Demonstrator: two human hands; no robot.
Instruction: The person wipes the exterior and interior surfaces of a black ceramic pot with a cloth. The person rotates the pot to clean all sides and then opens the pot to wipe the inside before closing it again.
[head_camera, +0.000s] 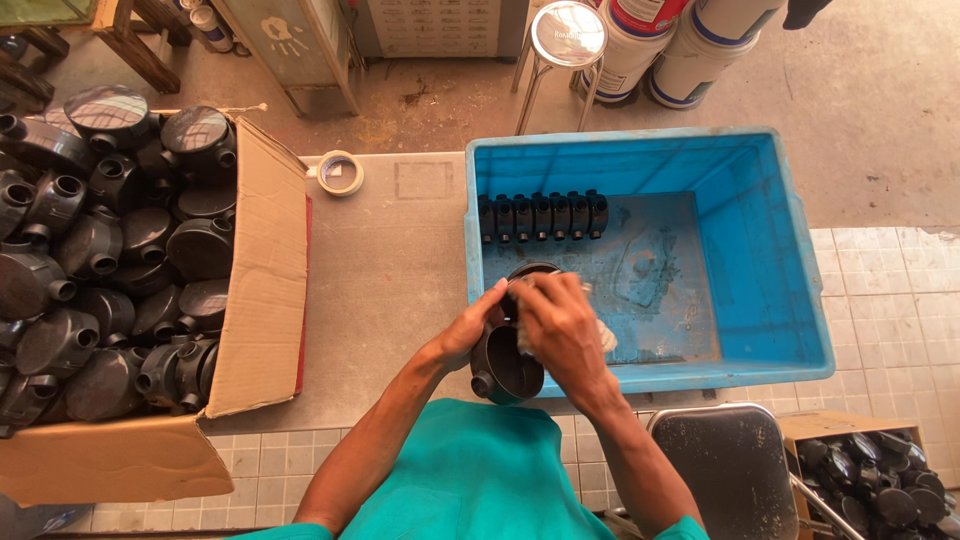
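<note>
Centrally, black round fitting (505, 365) between both hands, over blue tub (780, 250).

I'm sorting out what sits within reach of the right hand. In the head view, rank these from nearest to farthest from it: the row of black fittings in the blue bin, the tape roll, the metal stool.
From the right hand:
1. Row of black fittings, just ahead inside the blue bin.
2. Tape roll, ahead to the left on the table.
3. Metal stool, farthest, on the floor beyond the table.
</note>
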